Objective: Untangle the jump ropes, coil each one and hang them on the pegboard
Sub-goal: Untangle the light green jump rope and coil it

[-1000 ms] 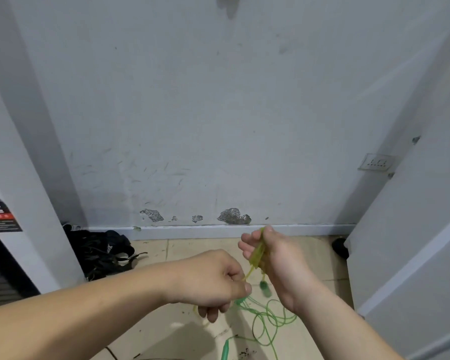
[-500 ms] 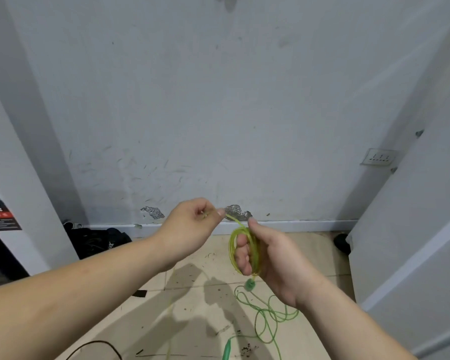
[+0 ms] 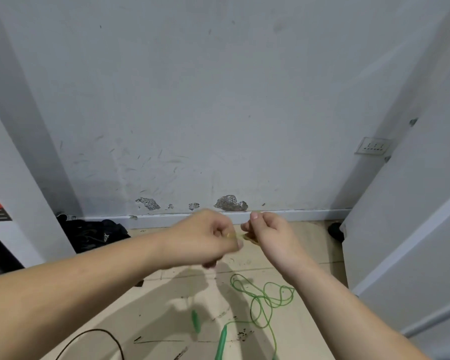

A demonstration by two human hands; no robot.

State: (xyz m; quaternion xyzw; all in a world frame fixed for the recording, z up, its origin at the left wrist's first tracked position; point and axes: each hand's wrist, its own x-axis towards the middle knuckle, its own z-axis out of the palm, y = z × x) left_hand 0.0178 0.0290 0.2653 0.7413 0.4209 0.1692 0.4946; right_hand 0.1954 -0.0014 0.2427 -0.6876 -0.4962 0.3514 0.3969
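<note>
The left hand (image 3: pixel 205 237) and right hand (image 3: pixel 268 235), fingers curled, each pinch the yellow-green jump rope (image 3: pixel 235 235), whose short taut span runs sideways between them, while the green jump rope (image 3: pixel 263 300) lies looped on the floor (image 3: pixel 309 255) below, nearer the right hand.

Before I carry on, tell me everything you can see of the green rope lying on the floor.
The green rope is a thin, bright green cord, plastic by its look, lying uncoiled in loose overlapping loops on the beige floor, right of centre. One strand leads to its green handle, flat on the floor near the bottom edge; another runs out of frame. Only the floor touches it: the left hand and right hand pinch a yellowish cord above it.
</note>
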